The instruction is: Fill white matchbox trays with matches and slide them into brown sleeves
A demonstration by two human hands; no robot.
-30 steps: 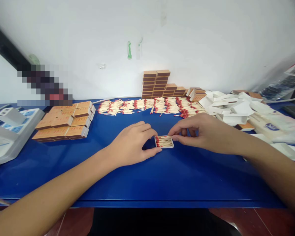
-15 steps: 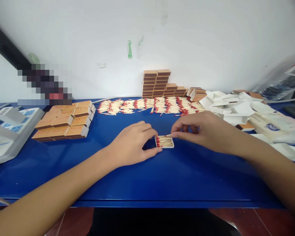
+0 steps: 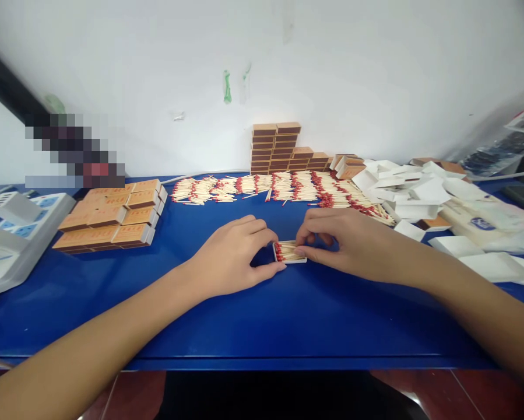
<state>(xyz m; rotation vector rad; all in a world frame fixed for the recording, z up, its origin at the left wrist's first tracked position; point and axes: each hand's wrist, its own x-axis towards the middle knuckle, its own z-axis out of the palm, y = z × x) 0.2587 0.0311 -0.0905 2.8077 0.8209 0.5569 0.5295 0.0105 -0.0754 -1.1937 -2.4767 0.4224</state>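
Matchbox tray [image 3: 293,262], white and open-topped, lies on the blue table [image 3: 253,329] between my two hands, its matches [image 3: 284,252] laid lengthwise with red heads toward my left. Well off to the left of my grip is a power strip [image 3: 34,224]; nearer, orange matchboxes [image 3: 108,214] are piled in neat tiers, probably to save room and leave my forearm free. My left hand [image 3: 233,256] brackets the tray's left end, thumb at the near corner and forefinger at the far one, a narrow hold that I take to be for steadying it. Beyond the tray spreads a band of loose matches [image 3: 281,185], likely set there for easy reach, and behind them a stepped stack of boxes [image 3: 262,153] stands close to the wall [image 3: 353,70]. My right hand [image 3: 344,248] has thumb and fingertips drawn close over the tray's right end, a delicate touch that suits such thin sticks; I cannot tell whether any are pinched. Right of it, white trays [image 3: 421,210] lie loosely heaped beside a soft packet [image 3: 469,219].
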